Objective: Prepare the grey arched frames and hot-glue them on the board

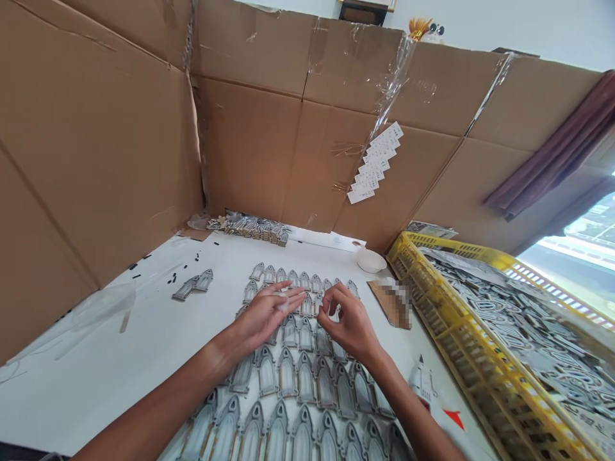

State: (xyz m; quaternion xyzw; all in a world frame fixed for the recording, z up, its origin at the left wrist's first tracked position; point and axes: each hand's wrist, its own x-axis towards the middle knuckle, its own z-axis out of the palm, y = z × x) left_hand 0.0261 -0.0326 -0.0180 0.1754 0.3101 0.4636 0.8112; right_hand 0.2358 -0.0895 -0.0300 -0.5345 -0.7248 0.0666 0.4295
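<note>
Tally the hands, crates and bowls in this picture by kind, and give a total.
Bare hands: 2 (left hand, right hand)
Yellow slotted plastic crate: 1
Small white round bowl: 1
Total: 4

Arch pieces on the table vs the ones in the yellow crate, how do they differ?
Table pieces lie flat in neat rows; crate pieces are heaped at all angles. Table pieces spread over the white table; crate pieces pile up in the yellow crate. Both are grey arch shapes.

Grey arch-shaped pieces [288,374], lying flat, points away, touching side by side in rows on white tabletop [120,358]
</note>
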